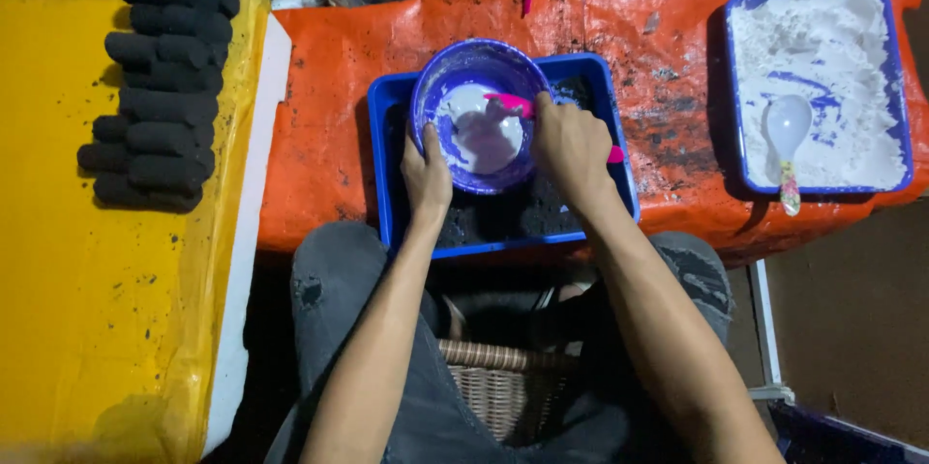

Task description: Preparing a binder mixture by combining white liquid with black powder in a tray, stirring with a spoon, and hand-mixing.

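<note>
A purple bowl (pixel 455 77) with white paste inside rests tilted in a blue tray (pixel 382 164) that holds black powder. My left hand (pixel 426 174) grips the bowl's near rim. In my right hand (pixel 571 149) is a pink spatula (pixel 511 102), its blade lying in the white paste. The handle end sticks out past my hand on the right.
A second blue tray (pixel 740 135) of white powder with a white spoon (pixel 788 125) sits at the right on the orange tarp (pixel 319 135). Black cylinders (pixel 164 87) are stacked on the yellow sheet (pixel 106 309) at the left. A wicker basket (pixel 494 387) stands between my knees.
</note>
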